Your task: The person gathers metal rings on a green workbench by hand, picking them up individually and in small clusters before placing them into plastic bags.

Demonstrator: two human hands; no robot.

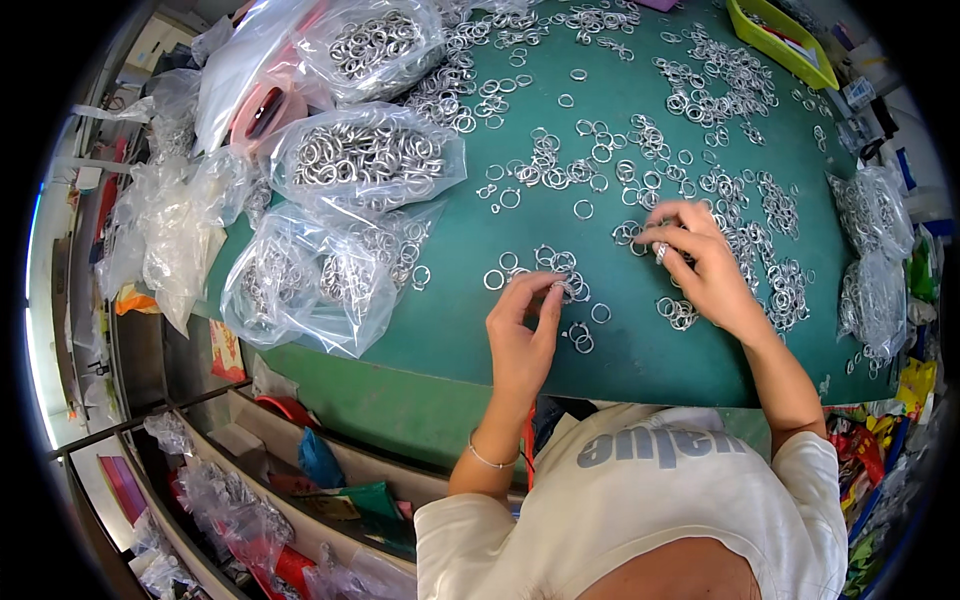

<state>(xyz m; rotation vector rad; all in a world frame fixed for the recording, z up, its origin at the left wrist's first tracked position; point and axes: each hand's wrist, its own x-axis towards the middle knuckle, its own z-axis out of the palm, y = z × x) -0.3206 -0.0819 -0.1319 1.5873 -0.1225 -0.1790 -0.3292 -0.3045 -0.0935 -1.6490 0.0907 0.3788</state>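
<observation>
Silver metal rings lie in loose groups over the green tabletop (440, 345). My left hand (523, 325) has thumb and forefinger pinched on a ring, at the edge of a small cluster of rings (547, 258) near the front. To its right, my right hand (708, 268) is closed with bent fingers; silver rings (660, 252) show between them. Its fingertips reach a few rings (626, 232) on the table. Just below that hand sits a small pile of rings (677, 313). Beyond its wrist spreads a larger heap (790, 290).
Clear plastic bags of rings (370, 160) stand along the left side, beside a pink container (268, 115). A yellow-green basket (785, 45) is at the far right. More filled bags (872, 290) line the right edge. Open drawers (300, 500) with packets lie below left.
</observation>
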